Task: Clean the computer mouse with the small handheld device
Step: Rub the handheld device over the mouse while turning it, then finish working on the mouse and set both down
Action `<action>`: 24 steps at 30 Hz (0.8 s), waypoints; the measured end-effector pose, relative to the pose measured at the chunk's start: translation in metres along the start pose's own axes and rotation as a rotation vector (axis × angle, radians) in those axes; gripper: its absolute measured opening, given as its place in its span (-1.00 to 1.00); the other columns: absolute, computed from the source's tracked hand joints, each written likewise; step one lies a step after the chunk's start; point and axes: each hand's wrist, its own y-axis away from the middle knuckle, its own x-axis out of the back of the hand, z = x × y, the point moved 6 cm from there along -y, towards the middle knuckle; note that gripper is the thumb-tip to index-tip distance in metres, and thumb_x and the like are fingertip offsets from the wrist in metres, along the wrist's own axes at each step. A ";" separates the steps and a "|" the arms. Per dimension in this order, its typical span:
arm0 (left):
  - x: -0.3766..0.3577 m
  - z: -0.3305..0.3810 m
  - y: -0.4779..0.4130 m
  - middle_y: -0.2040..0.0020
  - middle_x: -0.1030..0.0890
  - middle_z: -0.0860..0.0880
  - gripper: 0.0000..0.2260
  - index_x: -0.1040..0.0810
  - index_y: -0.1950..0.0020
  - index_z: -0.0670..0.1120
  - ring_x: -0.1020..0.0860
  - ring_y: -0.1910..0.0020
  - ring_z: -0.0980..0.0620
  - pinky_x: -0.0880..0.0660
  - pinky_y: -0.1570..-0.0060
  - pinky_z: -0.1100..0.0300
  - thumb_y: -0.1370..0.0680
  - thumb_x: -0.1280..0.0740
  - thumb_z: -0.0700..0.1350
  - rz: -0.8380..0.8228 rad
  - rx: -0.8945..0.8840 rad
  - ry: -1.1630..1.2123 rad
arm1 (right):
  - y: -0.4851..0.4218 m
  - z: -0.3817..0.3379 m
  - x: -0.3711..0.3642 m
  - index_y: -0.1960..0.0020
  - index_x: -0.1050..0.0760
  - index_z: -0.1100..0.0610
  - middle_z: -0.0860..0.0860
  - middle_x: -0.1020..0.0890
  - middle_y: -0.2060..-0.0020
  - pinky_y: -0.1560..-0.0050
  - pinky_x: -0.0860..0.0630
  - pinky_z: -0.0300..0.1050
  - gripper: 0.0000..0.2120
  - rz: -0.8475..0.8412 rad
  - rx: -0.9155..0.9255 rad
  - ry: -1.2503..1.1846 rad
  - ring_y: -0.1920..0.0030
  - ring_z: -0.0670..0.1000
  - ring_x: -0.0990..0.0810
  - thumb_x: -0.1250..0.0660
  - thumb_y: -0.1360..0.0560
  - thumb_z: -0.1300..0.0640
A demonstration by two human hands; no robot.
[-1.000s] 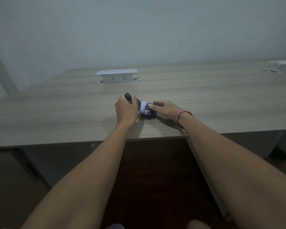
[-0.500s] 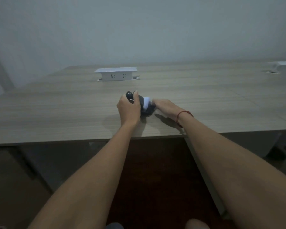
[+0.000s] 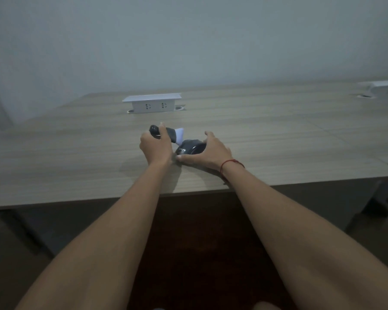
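Note:
A black computer mouse (image 3: pixel 189 147) with pale lettering lies on the wooden desk (image 3: pixel 278 142) near its front edge. My right hand (image 3: pixel 207 151) cups the mouse from the right, thumb at its near side and fingers over its far side. My left hand (image 3: pixel 156 148) grips a small dark handheld device (image 3: pixel 166 133) whose white brush tip points right and touches the mouse's far left edge. A red string circles my right wrist.
A white pop-up socket box (image 3: pixel 152 102) stands further back on the desk. A second white box (image 3: pixel 381 85) sits at the far right edge. Beyond the desk is a plain wall. Below the front edge the floor is dark.
The device's brush end has lifted off the top of the mouse and moved to its far left edge. My right hand has opened wider around the mouse, which now shows more.

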 end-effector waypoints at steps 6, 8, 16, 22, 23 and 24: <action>-0.014 0.004 -0.002 0.15 -0.66 -0.17 -0.69 -0.55 0.15 -0.17 -0.65 0.15 -0.18 -0.59 0.05 -0.09 -0.54 -0.28 0.08 -0.164 -0.108 -0.084 | -0.010 -0.001 0.000 -0.53 -0.07 0.11 0.05 -0.45 -0.38 -0.38 -0.31 0.19 0.21 -0.076 -0.004 -0.001 -0.35 0.15 -0.43 -0.44 -0.09 -0.46; -0.016 0.007 -0.001 0.16 -0.65 -0.16 -0.72 -0.55 0.16 -0.15 -0.65 0.14 -0.18 -0.59 0.06 -0.05 -0.56 -0.28 0.05 -0.197 -0.124 -0.109 | -0.012 0.000 0.000 -0.51 -0.10 0.11 0.05 -0.47 -0.36 -0.40 -0.26 0.20 0.14 -0.078 -0.016 -0.008 -0.35 0.15 -0.43 -0.45 -0.14 -0.44; -0.021 0.021 -0.003 0.11 -0.64 -0.21 -0.70 -0.55 0.11 -0.21 -0.61 0.09 -0.18 -0.49 0.12 0.11 -0.57 -0.29 0.03 -0.231 -0.241 -0.274 | -0.011 0.003 0.005 -0.55 -0.06 0.05 0.04 -0.40 -0.42 -0.42 -0.28 0.13 0.14 -0.151 0.011 -0.171 -0.35 0.09 -0.42 -0.56 -0.17 -0.27; -0.020 0.013 0.000 0.15 -0.62 -0.16 -0.70 -0.53 0.11 -0.20 -0.61 0.18 -0.12 -0.51 0.20 0.09 -0.57 -0.29 0.05 -0.305 -0.193 -0.229 | -0.007 0.007 0.012 -0.55 -0.05 0.06 0.07 -0.35 -0.45 -0.25 -0.37 -0.05 0.01 -0.267 0.030 -0.195 -0.21 0.01 -0.42 -0.55 -0.29 -0.08; -0.016 0.007 -0.002 0.13 -0.62 -0.17 -0.70 -0.54 0.10 -0.21 -0.60 0.14 -0.12 -0.48 0.19 0.12 -0.57 -0.29 0.04 -0.257 -0.201 -0.261 | -0.006 0.007 0.012 -0.55 -0.06 0.07 0.07 -0.36 -0.44 -0.28 -0.38 -0.03 -0.02 -0.269 0.031 -0.200 -0.23 0.03 -0.43 -0.54 -0.31 -0.06; -0.011 0.001 -0.003 0.10 -0.62 -0.18 -0.68 -0.55 0.07 -0.23 -0.59 0.10 -0.13 -0.45 0.16 0.13 -0.57 -0.28 0.04 -0.207 -0.201 -0.294 | -0.006 0.006 0.012 -0.54 -0.07 0.08 0.07 -0.36 -0.44 -0.30 -0.39 -0.02 -0.04 -0.270 0.031 -0.198 -0.25 0.04 -0.43 -0.53 -0.32 -0.05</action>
